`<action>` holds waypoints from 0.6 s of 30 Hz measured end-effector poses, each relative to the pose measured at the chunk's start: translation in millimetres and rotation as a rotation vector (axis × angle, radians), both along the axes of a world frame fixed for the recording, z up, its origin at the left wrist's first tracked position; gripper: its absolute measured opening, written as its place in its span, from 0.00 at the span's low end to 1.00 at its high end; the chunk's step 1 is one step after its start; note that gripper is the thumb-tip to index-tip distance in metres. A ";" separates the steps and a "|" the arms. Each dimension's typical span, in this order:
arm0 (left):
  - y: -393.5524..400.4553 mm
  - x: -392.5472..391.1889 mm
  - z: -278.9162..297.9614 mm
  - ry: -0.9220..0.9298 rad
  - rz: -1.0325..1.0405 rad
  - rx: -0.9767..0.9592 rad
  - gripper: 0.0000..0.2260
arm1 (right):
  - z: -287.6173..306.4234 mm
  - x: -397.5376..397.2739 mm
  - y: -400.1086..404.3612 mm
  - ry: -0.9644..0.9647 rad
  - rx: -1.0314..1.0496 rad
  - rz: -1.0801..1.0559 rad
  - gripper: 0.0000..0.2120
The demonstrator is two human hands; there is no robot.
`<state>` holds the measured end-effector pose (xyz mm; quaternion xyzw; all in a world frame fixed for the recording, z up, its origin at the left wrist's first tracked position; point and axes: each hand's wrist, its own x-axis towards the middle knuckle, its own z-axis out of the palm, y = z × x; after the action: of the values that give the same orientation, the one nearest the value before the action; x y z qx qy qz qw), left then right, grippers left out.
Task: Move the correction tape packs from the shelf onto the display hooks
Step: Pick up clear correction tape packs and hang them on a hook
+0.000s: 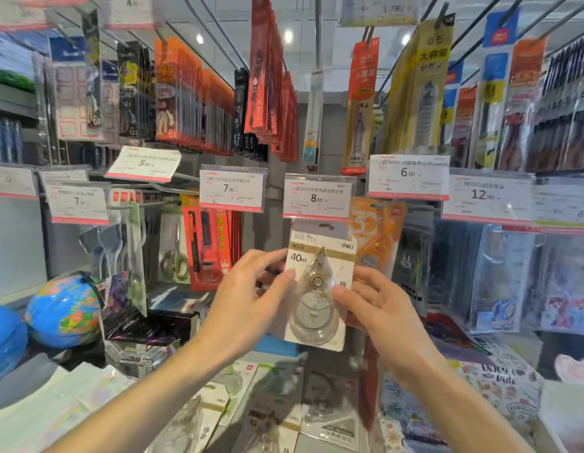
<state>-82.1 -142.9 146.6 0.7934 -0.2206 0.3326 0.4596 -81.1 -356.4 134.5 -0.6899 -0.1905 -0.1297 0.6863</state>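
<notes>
Left hand (251,289): raised at mid-frame, thumb and fingertips pinching the left edge of a correction tape pack (318,289).
Right hand (375,302): thumb pressed on the front of the same pack's right side, fingers curled behind it.
Pack in hand: upright white card with a clear teardrop-shaped dispenser, marked "40m", its top just under the 8.00 price tag (317,197).
Hook: hidden behind that price tag; whether the pack hangs on it cannot be told.
Left of the pack: red packs (207,246) and a pack of scissors (174,253) hanging below the 7.90 price tag (232,190).
Right of the pack: an orange pack (379,233) hanging just behind it.
Shelf (277,371) below: more correction tape packs (330,416) lying flat, blurred.
Far left: a globe (63,310) on the shelf.
Above: rows of pen packs (267,76) on long hooks.
</notes>
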 end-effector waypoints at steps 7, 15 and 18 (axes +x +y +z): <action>15.8 2.7 58.5 -0.499 0.318 0.381 0.18 | 5.3 -0.2 -25.5 -0.092 -0.006 -0.072 0.13; 15.9 12.6 87.5 -0.608 0.346 0.582 0.19 | 8.5 1.4 -33.9 -0.132 -0.020 -0.115 0.15; 24.2 11.1 89.1 -0.587 0.273 0.576 0.14 | 11.0 1.5 -34.6 -0.151 -0.040 -0.131 0.18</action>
<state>-71.1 -118.7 235.7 0.7829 -0.3188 0.5267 0.0892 -79.5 -391.0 145.5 -0.7027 -0.1985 -0.2222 0.6461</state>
